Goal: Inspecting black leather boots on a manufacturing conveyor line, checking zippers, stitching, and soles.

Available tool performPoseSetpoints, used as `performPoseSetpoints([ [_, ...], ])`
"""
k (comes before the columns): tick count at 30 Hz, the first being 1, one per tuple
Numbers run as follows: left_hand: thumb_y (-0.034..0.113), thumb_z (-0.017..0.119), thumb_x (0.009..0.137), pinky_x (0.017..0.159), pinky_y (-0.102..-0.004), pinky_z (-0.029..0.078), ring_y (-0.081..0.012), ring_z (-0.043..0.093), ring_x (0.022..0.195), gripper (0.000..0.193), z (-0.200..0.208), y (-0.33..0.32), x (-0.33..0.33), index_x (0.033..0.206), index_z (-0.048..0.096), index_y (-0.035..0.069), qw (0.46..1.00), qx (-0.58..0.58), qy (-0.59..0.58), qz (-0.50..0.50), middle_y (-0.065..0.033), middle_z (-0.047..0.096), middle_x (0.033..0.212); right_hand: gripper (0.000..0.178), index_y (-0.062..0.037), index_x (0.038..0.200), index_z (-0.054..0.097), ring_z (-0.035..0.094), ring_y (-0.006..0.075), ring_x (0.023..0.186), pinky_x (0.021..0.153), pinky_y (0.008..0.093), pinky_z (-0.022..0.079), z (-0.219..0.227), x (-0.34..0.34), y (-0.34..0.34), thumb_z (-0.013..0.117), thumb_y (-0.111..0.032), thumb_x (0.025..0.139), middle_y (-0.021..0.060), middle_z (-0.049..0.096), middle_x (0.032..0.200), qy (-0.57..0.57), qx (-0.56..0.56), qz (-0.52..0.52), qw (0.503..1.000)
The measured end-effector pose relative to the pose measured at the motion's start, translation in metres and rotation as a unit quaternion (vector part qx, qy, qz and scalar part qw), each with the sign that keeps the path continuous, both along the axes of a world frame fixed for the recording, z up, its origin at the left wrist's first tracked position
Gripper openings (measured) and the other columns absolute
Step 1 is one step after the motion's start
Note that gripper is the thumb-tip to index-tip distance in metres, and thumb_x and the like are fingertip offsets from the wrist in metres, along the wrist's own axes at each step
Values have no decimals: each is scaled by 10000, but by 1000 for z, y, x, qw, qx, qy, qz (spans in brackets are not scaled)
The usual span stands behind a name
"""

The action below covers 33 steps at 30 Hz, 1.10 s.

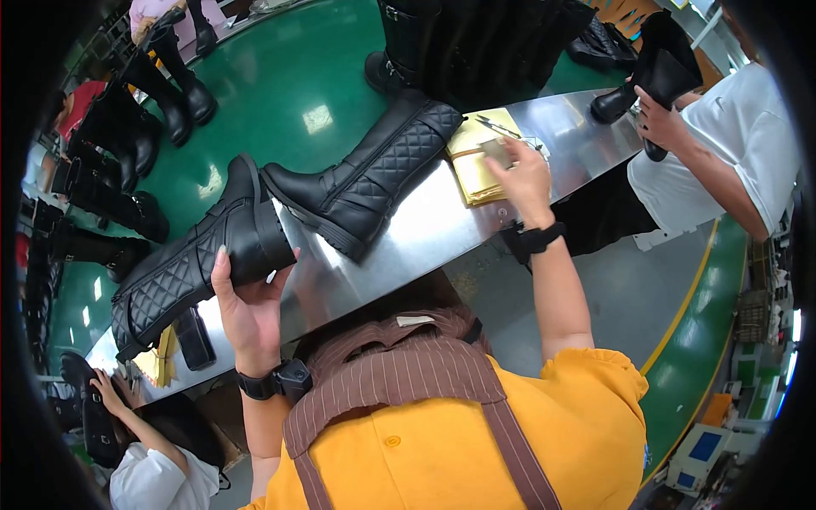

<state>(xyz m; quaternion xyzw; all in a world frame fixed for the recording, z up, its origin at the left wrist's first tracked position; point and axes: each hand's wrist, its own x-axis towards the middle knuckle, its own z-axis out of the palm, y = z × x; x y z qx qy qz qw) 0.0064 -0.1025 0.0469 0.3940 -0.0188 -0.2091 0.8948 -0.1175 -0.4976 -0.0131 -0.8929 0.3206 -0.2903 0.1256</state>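
My left hand (253, 316) is wrapped round the heel end of a black quilted boot (183, 268), which lies on its side with its shaft toward the lower left. A matching black boot (378, 174) rests on its side to the right, its sole facing me. Over a stack of yellow paper sheets (476, 189), my right hand (529, 183) pinches a small grey-brown block (496, 154). A band crosses the stack, and a pen (497, 127) lies at its far end.
The narrow metal table (340, 293) borders a green surface (272, 93) bearing many black boots. A dark phone (195, 338) and yellow papers (158, 361) lie at the left. One person (722, 149) handles a boot at right, another (161, 467) at lower left.
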Motion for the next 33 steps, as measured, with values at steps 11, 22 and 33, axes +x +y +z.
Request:
performPoseSetpoints([
  [11,145,704,867,993,-374,468,-218,573,1141,505,-53,34,12,1307,507,-8,948,288,-69,120,-106,578,1253,368,-112,1061,726,624,334,1024,894,437,496,7,-31,-114,721,-378,806,151,702,1037,104,-30,-137,985],
  [22,226,741,862,923,-323,463,-237,634,1037,554,-69,39,2,1269,511,-73,750,571,-310,124,-183,653,1152,219,-51,946,739,644,346,887,794,430,507,-2,15,-103,731,-201,787,167,690,896,134,-61,73,986],
  [33,237,743,851,1029,-391,393,-303,488,1231,732,-82,22,-9,1398,355,-57,651,584,-299,381,-210,442,1381,527,-127,1302,601,552,336,1196,998,414,444,17,4,-156,708,-364,844,141,611,1280,94,-123,120,981],
])
